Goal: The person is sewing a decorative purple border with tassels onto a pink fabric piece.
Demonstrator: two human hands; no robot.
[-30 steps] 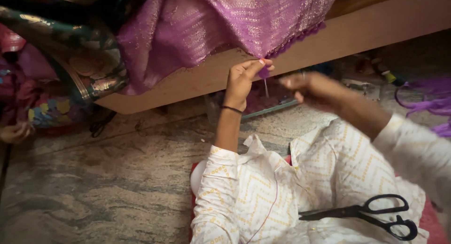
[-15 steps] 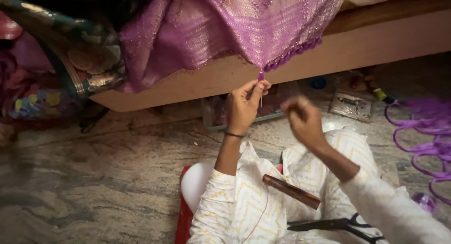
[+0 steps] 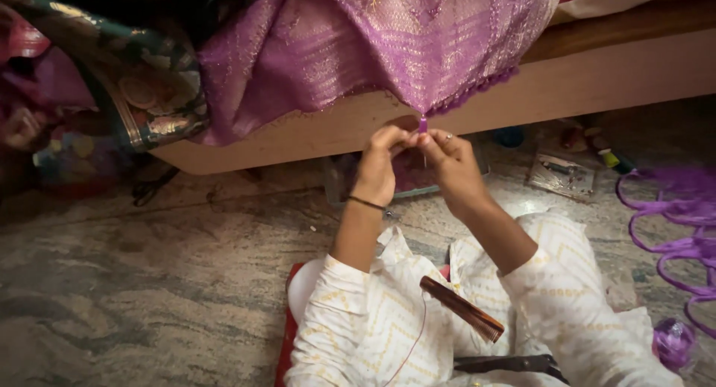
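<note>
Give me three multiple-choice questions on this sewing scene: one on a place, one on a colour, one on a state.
1. Where does the brown comb lie?
A. on the lap
B. on the wooden ledge
C. on the floor at far left

2. What colour is the draped cloth being worked?
A. green
B. purple
C. white

3. How are the left hand and right hand?
A. apart, resting
B. together, pinching the tassel
C. holding scissors

Answers: A, the comb rests on the white garment; B, the cloth is purple; B, fingertips meet at the cloth's tip.
</note>
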